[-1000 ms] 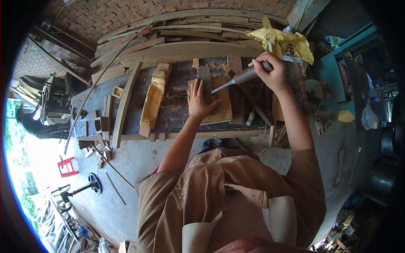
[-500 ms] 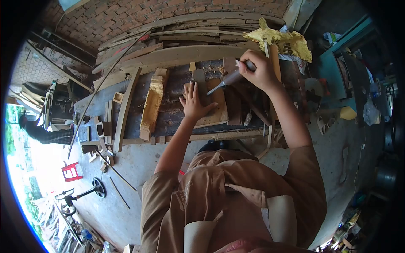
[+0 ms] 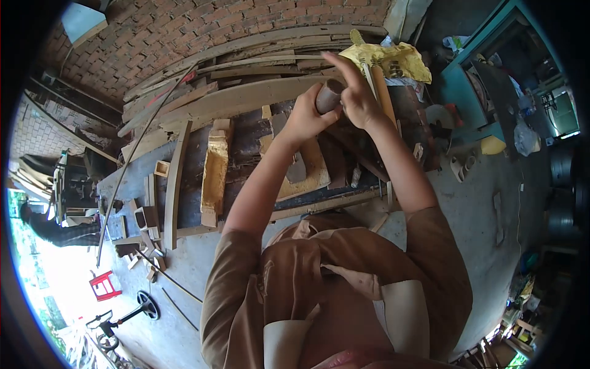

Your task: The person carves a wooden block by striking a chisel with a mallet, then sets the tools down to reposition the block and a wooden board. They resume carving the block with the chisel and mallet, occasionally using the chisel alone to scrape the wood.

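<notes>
My left hand [image 3: 305, 117] is wrapped round the brown wooden handle [image 3: 330, 97] of the chisel, whose round butt faces up. My right hand [image 3: 359, 101] is close against the handle's right side, its index finger stretched out and its other fingers bent and partly hidden. The chisel's blade is hidden from view. Below the hands, a dark grey wood piece [image 3: 296, 169] lies on a light board [image 3: 316, 165] on the workbench.
A hollowed yellowish wood block [image 3: 215, 166] and a curved plank [image 3: 176, 184] lie on the bench's left part. Long boards [image 3: 246, 86] are stacked along the brick wall. A yellow sack [image 3: 402, 60] is at the back right. Another person [image 3: 58, 229] is at far left.
My left hand has lifted off the wood and closed round the chisel handle. My right hand has released its earlier grip and moved left beside it. The camera view has shifted.
</notes>
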